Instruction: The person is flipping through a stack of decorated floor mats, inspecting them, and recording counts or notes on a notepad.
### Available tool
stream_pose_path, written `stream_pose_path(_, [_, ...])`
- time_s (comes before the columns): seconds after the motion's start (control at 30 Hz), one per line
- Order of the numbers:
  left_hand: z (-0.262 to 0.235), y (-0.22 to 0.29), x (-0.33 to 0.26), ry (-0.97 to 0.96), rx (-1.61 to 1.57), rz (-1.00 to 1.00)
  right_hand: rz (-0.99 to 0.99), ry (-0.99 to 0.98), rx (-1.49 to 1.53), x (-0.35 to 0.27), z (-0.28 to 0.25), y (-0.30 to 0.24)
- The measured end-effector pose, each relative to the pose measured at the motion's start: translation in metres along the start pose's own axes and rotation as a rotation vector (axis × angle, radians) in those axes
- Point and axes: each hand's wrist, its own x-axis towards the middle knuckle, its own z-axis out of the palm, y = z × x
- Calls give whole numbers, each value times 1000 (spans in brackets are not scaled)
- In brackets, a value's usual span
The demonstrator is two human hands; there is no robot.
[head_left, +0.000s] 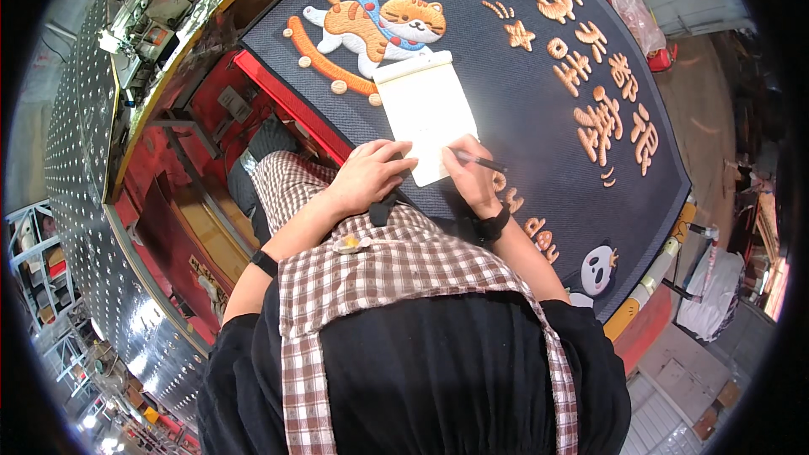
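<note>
Notepad (428,109) on mat (522,109); pen (482,161) at its right edge; cat figure (344,24) behind, left.

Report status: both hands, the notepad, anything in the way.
Right hand gripping dark pen at notepad. Left hand at its lower left edge. Notepad lies on dark mat. Right hand covers part of pad's lower right edge.

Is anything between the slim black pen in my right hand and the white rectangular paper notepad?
Nothing visible stands in the way. Your right hand holds the pen at the lower right of the notepad; your left hand is at its lower left edge, off to the side.
</note>
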Motion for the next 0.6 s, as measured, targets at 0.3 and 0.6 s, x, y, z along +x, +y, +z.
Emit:
stream_pose_path(0.3, [0, 0, 0, 2, 7, -2, -15, 11, -3, 1, 1, 2])
stream_pose_path(0.6, [1, 0, -1, 7, 0, -4, -18, 5, -16, 0, 0, 3])
